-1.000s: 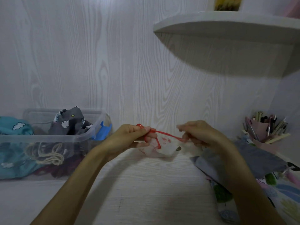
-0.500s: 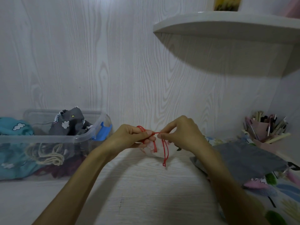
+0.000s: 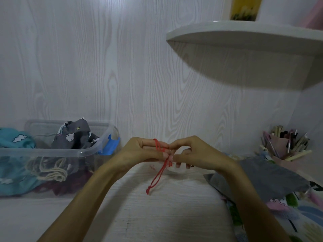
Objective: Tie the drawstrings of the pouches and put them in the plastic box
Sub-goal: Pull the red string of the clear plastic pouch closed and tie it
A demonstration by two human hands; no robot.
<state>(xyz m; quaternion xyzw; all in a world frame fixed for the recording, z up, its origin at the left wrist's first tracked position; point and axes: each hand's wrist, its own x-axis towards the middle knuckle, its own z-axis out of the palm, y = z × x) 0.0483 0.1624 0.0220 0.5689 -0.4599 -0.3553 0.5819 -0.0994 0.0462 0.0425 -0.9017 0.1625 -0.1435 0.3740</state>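
My left hand (image 3: 139,151) and my right hand (image 3: 194,151) meet fingertip to fingertip above the table, both pinching a red drawstring (image 3: 158,177). The cord loops over my left forefinger, and its free ends hang down to a knot near the table. The small white pouch (image 3: 172,169) it belongs to is mostly hidden behind my fingers. The clear plastic box (image 3: 52,151) stands at the left and holds a grey cloud-print pouch (image 3: 75,135), a teal pouch (image 3: 15,142) and cream cords.
A grey pouch (image 3: 265,179) lies on patterned pouches (image 3: 297,217) at the right. A pink pen holder (image 3: 286,147) with several pens stands in the right corner. A white rounded shelf (image 3: 244,37) juts from the wall overhead. The wood-grain wall is close behind my hands.
My right hand moved left from its spread-out pull and now touches my left hand. The red cord, first taut between the hands, now hangs down in a long loop.
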